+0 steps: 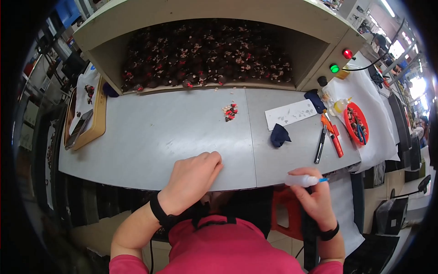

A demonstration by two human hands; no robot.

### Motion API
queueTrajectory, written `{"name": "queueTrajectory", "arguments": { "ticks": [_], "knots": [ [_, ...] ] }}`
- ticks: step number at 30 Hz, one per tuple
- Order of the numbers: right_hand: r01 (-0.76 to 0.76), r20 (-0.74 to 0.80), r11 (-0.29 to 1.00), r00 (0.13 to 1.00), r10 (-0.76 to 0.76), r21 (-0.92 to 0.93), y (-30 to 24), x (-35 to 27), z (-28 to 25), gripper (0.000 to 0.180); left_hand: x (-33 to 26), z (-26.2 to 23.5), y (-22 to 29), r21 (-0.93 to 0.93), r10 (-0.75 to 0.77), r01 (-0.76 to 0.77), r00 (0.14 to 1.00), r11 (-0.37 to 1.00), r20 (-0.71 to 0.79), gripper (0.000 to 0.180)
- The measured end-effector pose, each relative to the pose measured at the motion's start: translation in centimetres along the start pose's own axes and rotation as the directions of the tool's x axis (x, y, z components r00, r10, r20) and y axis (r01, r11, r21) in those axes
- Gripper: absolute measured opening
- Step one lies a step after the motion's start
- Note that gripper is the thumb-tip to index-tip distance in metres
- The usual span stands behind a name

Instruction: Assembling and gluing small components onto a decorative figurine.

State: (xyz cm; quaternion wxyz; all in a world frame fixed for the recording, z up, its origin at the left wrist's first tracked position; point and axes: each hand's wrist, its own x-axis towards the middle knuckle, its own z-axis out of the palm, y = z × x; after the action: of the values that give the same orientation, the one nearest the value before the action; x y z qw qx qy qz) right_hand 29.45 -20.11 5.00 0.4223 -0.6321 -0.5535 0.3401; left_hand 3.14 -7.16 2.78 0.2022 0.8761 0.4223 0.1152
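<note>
A small white bottle with a blue tip (305,181) is being gripped in the closed right hand (315,201), just past the near edge of the grey table (150,132). The left hand (191,180) is being rested on that edge, fingers curled, holding nothing. The bottle should probably be kept level. Small red pieces (230,112) are lying mid-table; a red bowl (356,123) is standing at the right.

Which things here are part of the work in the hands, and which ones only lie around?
In hand:
- right hand holding a small white squeeze bottle
- left hand resting on the grey table

Lying about:
- dark blue cloth
- red bowl
- wooden tray
- sheet of paper
</note>
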Motion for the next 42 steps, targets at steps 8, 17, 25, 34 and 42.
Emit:
{"name": "queueTrajectory", "arguments": {
  "ticks": [8,17,25,34,42],
  "knots": [
    [-0.071,0.036,0.966,0.997,0.064,0.248,1.7,-0.7,4.0,0.029,-0.8,-0.7,-0.3,-0.229,-0.126,0.137,0.99,0.964,0.061,0.009],
    [-0.027,-0.022,0.951,0.999,0.036,0.307,0.9,-0.6,4.4,0.034,-4.2,-0.7,-2.0,-0.954,-0.285,0.263,0.912,-0.143,0.294,0.04],
    [0.023,0.051,0.971,0.998,-0.036,0.237,-2.0,-0.2,5.8,0.033,-5.0,0.9,-2.4,-0.916,-0.231,0.269,0.911,-0.297,0.343,0.038],
    [-0.021,0.128,0.974,0.992,-0.009,0.228,-2.1,0.1,6.9,0.032,-5.8,1.1,-3.2,-0.886,-0.17,0.243,0.928,-0.394,0.331,0.037],
    [0.006,0.178,0.994,0.984,-0.026,0.11,-1.7,0.4,6.9,0.03,-5.9,1.7,-3.1,-0.908,-0.195,0.2,0.938,-0.367,0.285,0.034]
  ]
}}
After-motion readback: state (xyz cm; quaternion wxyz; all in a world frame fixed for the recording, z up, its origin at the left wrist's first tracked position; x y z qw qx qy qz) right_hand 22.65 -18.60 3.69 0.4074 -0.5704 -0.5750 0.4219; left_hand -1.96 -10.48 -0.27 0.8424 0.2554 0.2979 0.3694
